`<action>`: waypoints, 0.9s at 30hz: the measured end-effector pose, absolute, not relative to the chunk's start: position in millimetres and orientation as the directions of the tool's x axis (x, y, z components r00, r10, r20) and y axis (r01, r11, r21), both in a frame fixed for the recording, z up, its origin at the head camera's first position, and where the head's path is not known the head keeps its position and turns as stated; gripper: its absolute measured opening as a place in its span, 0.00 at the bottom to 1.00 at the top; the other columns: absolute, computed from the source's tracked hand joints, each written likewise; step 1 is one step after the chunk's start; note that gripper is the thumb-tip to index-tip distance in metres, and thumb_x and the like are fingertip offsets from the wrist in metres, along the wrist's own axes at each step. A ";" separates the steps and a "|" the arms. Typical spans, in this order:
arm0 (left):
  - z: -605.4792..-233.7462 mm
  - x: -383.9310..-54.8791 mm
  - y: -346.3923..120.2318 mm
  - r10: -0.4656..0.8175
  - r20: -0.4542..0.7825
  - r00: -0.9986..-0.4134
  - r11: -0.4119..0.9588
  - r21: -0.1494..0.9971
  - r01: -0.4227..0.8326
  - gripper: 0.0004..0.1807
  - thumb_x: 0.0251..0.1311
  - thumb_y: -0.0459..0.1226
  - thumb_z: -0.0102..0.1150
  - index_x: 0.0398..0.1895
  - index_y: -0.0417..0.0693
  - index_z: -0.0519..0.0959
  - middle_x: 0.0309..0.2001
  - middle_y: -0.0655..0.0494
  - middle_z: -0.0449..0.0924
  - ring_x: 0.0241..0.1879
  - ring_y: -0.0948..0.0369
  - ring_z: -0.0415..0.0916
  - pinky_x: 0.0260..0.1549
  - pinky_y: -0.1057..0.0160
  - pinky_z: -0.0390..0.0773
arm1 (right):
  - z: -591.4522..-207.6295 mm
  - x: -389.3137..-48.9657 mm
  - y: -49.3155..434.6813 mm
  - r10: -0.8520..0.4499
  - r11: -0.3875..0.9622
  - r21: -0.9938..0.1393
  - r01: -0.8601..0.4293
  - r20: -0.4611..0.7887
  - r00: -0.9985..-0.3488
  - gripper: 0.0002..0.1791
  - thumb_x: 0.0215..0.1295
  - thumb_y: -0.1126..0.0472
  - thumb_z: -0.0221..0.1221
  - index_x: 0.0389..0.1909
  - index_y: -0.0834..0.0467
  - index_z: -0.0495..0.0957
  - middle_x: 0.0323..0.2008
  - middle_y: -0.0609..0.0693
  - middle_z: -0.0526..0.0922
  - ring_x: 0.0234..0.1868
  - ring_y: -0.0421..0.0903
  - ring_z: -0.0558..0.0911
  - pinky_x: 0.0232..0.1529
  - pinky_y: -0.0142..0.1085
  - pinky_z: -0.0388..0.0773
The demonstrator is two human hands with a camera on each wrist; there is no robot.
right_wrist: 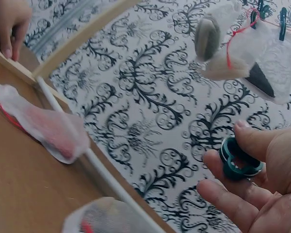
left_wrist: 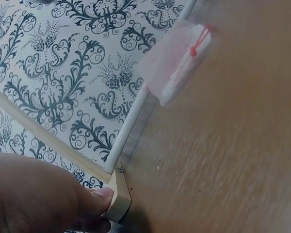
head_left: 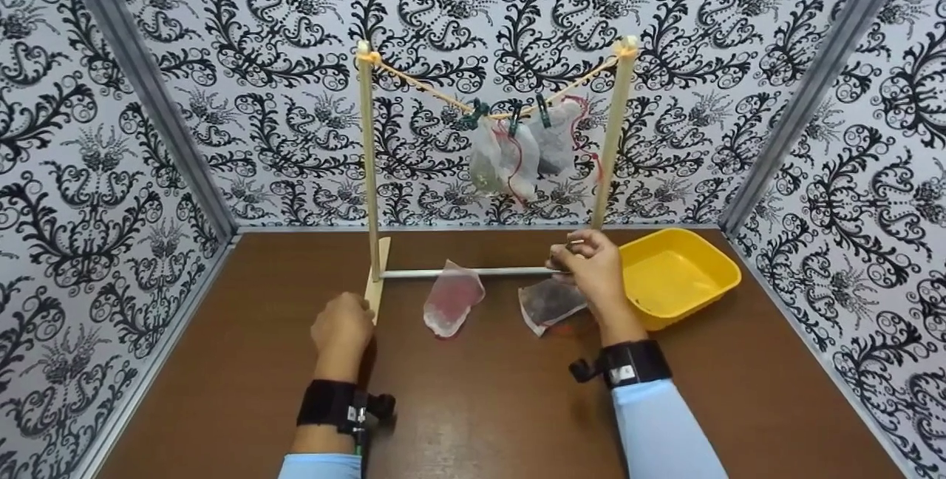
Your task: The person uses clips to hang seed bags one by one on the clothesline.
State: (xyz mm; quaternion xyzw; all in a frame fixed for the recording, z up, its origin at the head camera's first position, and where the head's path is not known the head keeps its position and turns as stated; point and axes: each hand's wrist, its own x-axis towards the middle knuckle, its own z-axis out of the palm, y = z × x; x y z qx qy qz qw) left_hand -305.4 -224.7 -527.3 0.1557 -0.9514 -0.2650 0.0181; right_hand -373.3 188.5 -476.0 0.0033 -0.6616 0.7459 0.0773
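Observation:
My left hand [head_left: 342,325] pinches the end of the stand's wooden foot [left_wrist: 120,198] between thumb and fingers. My right hand [head_left: 597,272] is near the stand's right post and holds a dark green clothes clip [right_wrist: 236,172] between thumb and fingers. On the table by the white crossbar lies a sheer drawstring bag [head_left: 451,305] with pink contents and a red cord. A second sheer bag [head_left: 547,304], with dark contents, lies just below my right hand. Several sheer bags [head_left: 505,157] with red cords hang from the sagging yellow cord [head_left: 421,85], fastened by dark green clips [head_left: 513,121].
Two upright wooden posts [head_left: 367,168] carry the cord, joined low down by a white rod [head_left: 510,271]. A yellow plastic tray [head_left: 680,283] sits right of my right hand. Patterned walls [head_left: 295,131] enclose the brown table [head_left: 473,405] at the back and sides.

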 end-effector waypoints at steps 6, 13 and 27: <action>-526.9 -300.6 -226.4 -0.303 -0.043 -0.952 0.834 0.472 -0.287 0.11 0.78 0.39 0.65 0.52 0.45 0.92 0.52 0.36 0.92 0.49 0.37 0.91 0.43 0.36 0.89 | -480.4 -369.6 180.9 0.063 -0.051 -0.996 -0.071 0.068 -0.996 0.24 0.75 0.67 0.73 0.68 0.67 0.83 0.53 0.64 0.94 0.23 0.43 0.91 0.20 0.30 0.85; -502.5 -302.7 -201.8 -0.209 0.124 -0.970 0.848 0.517 -0.117 0.22 0.72 0.43 0.74 0.65 0.44 0.89 0.61 0.37 0.90 0.59 0.34 0.88 0.57 0.32 0.87 | -477.3 -364.6 179.0 -0.032 0.068 -0.995 -0.079 0.077 -0.997 0.23 0.84 0.68 0.63 0.75 0.66 0.80 0.45 0.55 0.91 0.28 0.40 0.86 0.25 0.28 0.84; -440.2 -279.0 -100.8 0.225 0.415 -0.882 0.674 0.587 0.448 0.36 0.64 0.45 0.85 0.75 0.49 0.84 0.48 0.52 0.88 0.44 0.53 0.88 0.49 0.49 0.89 | -453.1 -341.3 164.8 -0.301 0.171 -0.980 -0.105 0.050 -0.952 0.13 0.76 0.67 0.72 0.57 0.64 0.85 0.37 0.47 0.94 0.29 0.43 0.86 0.32 0.31 0.86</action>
